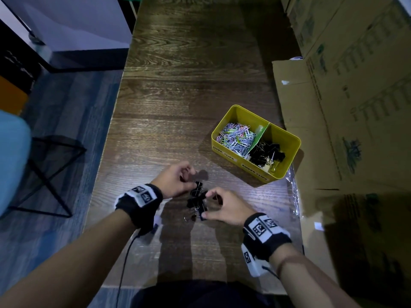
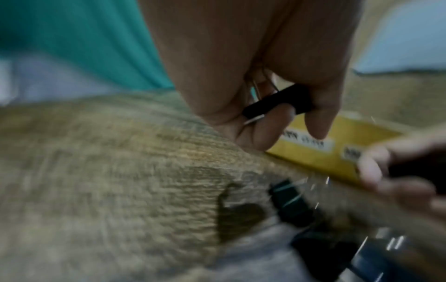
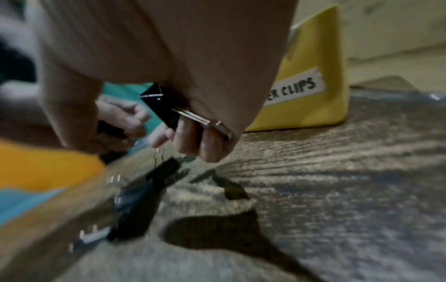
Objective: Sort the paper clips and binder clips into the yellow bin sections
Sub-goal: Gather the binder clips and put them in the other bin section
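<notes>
Black binder clips (image 1: 198,200) lie in a small loose pile on the wooden table (image 1: 178,85), near the yellow bin (image 1: 289,138). Left hand (image 1: 175,181) and right hand (image 1: 224,207) each clamp curled fingers on 1 clip. Both sections already hold sorted clips: paper clips (image 1: 235,137) left, binder clips right. Judged nearly complete.

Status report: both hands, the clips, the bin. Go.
Left hand holds a binder clip; right hand holds another. Loose binder clips on table. Yellow bin partly filled, nothing blocking it.
</notes>
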Demonstrator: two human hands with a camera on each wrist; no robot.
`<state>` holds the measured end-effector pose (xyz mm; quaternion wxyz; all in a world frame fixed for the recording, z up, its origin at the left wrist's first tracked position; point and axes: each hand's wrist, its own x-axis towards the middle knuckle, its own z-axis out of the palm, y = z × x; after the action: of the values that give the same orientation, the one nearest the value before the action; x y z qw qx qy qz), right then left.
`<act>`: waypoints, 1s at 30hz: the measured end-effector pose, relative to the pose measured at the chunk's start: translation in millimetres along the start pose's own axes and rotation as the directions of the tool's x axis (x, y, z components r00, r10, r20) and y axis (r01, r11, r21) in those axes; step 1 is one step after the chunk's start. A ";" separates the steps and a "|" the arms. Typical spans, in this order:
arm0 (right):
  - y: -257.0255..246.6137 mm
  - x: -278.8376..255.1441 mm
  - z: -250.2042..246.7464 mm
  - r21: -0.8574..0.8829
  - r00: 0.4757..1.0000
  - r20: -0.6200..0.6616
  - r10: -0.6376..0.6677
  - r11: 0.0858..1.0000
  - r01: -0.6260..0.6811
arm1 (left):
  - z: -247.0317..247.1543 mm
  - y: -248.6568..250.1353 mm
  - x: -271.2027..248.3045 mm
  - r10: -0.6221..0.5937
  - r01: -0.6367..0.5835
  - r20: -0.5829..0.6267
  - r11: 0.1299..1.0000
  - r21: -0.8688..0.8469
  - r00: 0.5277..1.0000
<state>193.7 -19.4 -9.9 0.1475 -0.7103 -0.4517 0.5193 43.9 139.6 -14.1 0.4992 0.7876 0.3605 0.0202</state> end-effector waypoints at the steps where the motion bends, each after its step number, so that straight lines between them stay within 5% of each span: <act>1: -0.7 3.1 5.8 -0.127 1.000 -0.013 0.012 0.992 -0.014 | 2.6 -3.0 2.8 0.055 -0.077 0.107 0.973 0.218 0.993; 4: 0.2 11.1 22.2 -0.264 1.000 -0.030 0.005 0.964 -0.012 | 9.8 -6.8 6.4 0.020 -0.187 0.311 0.834 0.520 0.950; 13: 7.0 14.2 37.6 -0.285 0.992 -0.097 -0.086 0.957 0.055 | 14.6 -22.6 14.4 0.027 -0.149 0.219 0.813 0.564 0.975; 17: 6.1 13.4 38.3 -0.283 0.990 -0.063 -0.126 0.954 0.103 | 11.7 -29.7 14.7 0.007 -0.027 0.054 0.924 0.383 0.999; 21: -0.7 17.6 41.4 -0.294 0.996 -0.044 -0.076 0.954 0.060 | 3.9 -34.2 12.8 -0.253 0.248 -0.091 0.967 -0.065 0.963; 23: -3.4 20.8 45.3 -0.327 0.997 -0.059 -0.050 0.944 0.028 | -1.4 -29.2 8.6 -0.382 0.334 -0.089 0.881 -0.335 0.920; 25: -5.2 21.7 48.5 -0.358 0.995 -0.086 -0.056 0.934 0.022 | -8.3 -18.2 1.1 -0.452 0.328 -0.044 0.708 -0.626 0.891; 28: -4.5 21.0 48.0 -0.295 0.989 -0.126 -0.082 0.954 0.042 | -20.4 -6.3 -12.9 -0.424 0.244 0.049 0.420 -0.874 0.904; 30: -2.8 19.1 43.5 -0.243 0.982 -0.155 -0.111 0.967 0.071 | -25.1 -2.2 -22.0 -0.384 0.192 0.063 0.309 -0.931 0.921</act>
<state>155.4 -14.0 -37.7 0.1231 -0.7422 -0.5286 0.3930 16.5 146.5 4.0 0.8154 0.2879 0.4623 0.1960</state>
